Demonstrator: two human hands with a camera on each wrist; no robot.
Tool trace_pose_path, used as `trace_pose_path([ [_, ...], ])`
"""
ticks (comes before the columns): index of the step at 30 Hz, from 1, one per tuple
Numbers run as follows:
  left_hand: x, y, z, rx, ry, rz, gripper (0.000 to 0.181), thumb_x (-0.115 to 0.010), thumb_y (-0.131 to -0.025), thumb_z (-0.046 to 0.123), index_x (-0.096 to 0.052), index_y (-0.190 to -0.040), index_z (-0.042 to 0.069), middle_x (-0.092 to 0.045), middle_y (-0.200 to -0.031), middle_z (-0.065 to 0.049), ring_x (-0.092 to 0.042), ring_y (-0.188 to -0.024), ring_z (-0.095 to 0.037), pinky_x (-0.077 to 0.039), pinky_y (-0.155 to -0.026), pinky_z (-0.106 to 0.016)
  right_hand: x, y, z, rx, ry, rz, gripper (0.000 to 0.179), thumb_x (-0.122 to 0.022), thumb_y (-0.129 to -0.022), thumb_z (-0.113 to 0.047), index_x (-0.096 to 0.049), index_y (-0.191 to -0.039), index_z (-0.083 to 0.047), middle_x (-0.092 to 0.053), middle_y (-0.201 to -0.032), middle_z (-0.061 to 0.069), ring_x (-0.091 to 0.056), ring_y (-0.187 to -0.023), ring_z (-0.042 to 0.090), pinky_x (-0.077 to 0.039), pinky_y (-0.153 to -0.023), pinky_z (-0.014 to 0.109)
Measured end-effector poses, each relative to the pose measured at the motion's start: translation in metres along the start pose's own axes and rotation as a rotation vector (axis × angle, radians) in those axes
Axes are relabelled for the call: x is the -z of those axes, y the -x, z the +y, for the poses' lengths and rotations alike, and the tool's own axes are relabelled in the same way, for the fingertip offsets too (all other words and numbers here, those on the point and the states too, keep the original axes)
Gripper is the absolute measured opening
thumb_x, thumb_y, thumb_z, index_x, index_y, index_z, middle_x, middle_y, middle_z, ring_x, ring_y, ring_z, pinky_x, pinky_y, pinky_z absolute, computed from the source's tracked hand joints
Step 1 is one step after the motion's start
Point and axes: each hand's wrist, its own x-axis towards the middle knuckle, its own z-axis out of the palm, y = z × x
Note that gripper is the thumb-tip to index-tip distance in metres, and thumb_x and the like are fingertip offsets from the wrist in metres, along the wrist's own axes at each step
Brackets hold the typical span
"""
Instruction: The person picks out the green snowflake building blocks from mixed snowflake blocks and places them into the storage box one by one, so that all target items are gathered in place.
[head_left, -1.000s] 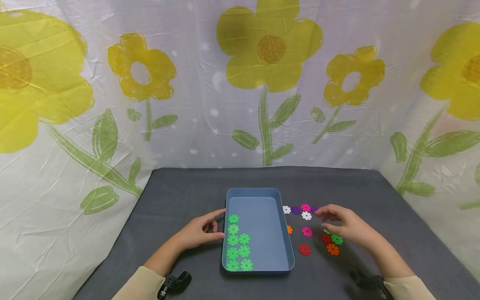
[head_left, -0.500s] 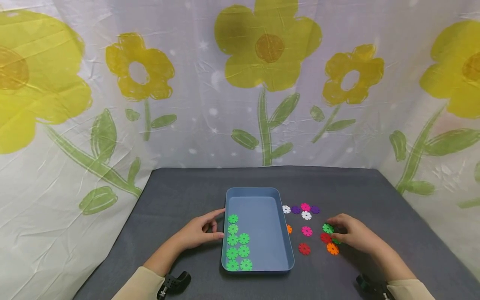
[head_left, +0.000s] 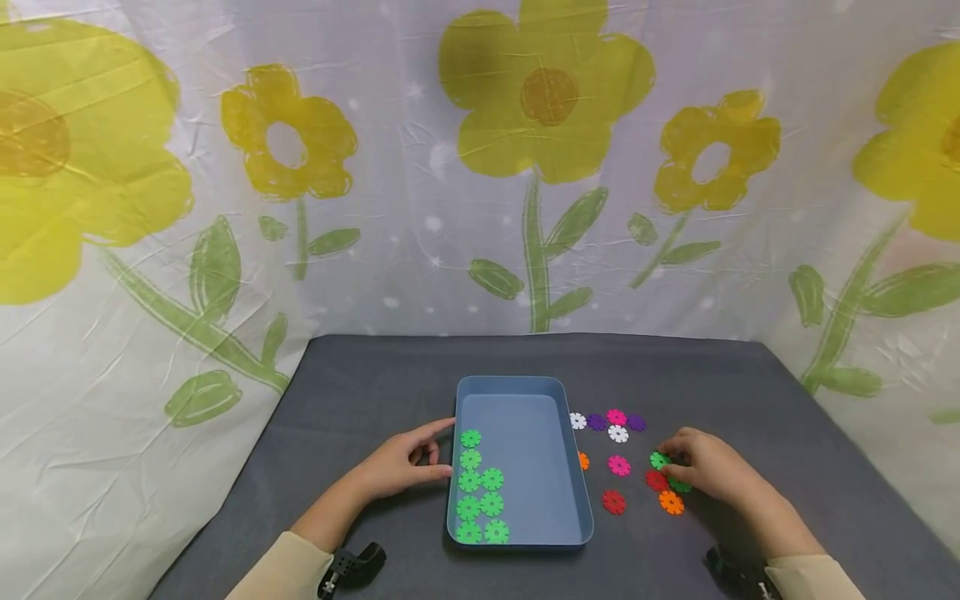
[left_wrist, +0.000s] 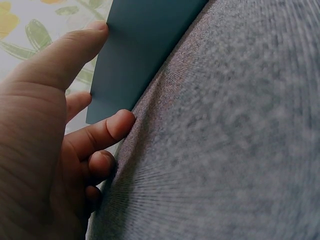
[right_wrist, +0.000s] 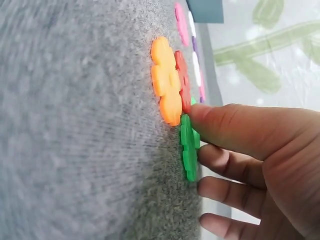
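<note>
My left hand (head_left: 397, 462) is at the left side of a blue-grey tray (head_left: 525, 385), with its thumb and index fingertip against the outer wall. In the left wrist view the fingertips meet the tray wall (left_wrist: 135, 55). Inside the tray, green snowflake discs (head_left: 469, 481) lie in two columns along the left. My right hand (head_left: 708, 468) is low over the cloth to the right, pinching a green snowflake disc (head_left: 659, 460) between thumb and index finger. Partly under that thumb lies another green disc (right_wrist: 188, 150), next to a red disc (head_left: 656, 480) and an orange one (head_left: 671, 502).
Between tray and right hand lie pink (head_left: 618, 466), red (head_left: 613, 502), white (head_left: 618, 433) and purple (head_left: 636, 422) discs. An orange disc (head_left: 583, 461) is partly hidden by the tray's right rim. Behind the dark grey cloth (head_left: 390, 358) hangs a flowered curtain (head_left: 405, 250).
My right hand has come down from the purple disc at the back to the green discs, and its thumb and index finger have drawn together there. The left hand stays at the tray.
</note>
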Motion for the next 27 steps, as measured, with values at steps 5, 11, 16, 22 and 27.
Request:
trace_pose_path([
  [5,0.001,0.0,0.0,0.0,0.0,-0.007,0.074,-0.078,-0.093,0.037,-0.045,-0.156,0.019,-0.061,-0.087,0.003,-0.045,-0.063,-0.012,-0.039,-0.06,-0.028,0.001,-0.001,-0.001,0.03,0.051,0.004,0.019,-0.084,-0.086,-0.021,-0.078,-0.1,-0.01,-0.061,-0.091,-0.007,-0.054,-0.076,0.008,-0.05,-0.067,0.032],
  [11,0.001,0.0,0.001,0.006,-0.018,-0.011,0.073,-0.078,-0.093,0.037,-0.045,-0.156,0.02,-0.061,-0.088,0.003,-0.045,-0.063,-0.011,-0.039,-0.06,-0.028,0.0,-0.003,-0.002,0.002,0.152,0.016,0.022,-0.085,-0.08,-0.025,-0.072,-0.091,-0.012,-0.057,-0.082,-0.008,-0.05,-0.07,0.009,-0.048,-0.064,0.035],
  [16,0.001,0.001,0.003,0.007,-0.001,-0.007,0.073,-0.078,-0.093,0.036,-0.045,-0.156,0.021,-0.061,-0.088,0.003,-0.044,-0.063,-0.012,-0.039,-0.06,-0.028,0.002,-0.006,-0.002,-0.025,0.164,0.035,0.024,-0.083,-0.079,-0.026,-0.07,-0.092,-0.011,-0.06,-0.078,-0.008,-0.052,-0.067,0.009,-0.047,-0.062,0.036],
  [22,0.0,0.002,0.003,0.004,0.009,-0.002,0.073,-0.079,-0.093,0.036,-0.045,-0.156,0.022,-0.061,-0.087,0.004,-0.044,-0.062,-0.012,-0.039,-0.059,-0.028,0.01,-0.006,-0.01,-0.013,0.111,0.094,0.022,-0.081,-0.081,-0.023,-0.071,-0.095,-0.01,-0.062,-0.078,-0.008,-0.052,-0.065,0.008,-0.046,-0.059,0.033],
  [27,0.0,0.002,0.003,0.001,0.006,0.002,0.074,-0.079,-0.092,0.037,-0.045,-0.156,0.022,-0.061,-0.086,0.004,-0.043,-0.061,-0.012,-0.039,-0.059,-0.028,0.02,-0.008,-0.028,-0.013,0.038,0.135,0.017,-0.079,-0.084,-0.018,-0.071,-0.098,-0.012,-0.059,-0.077,-0.008,-0.051,-0.064,0.01,-0.045,-0.058,0.032],
])
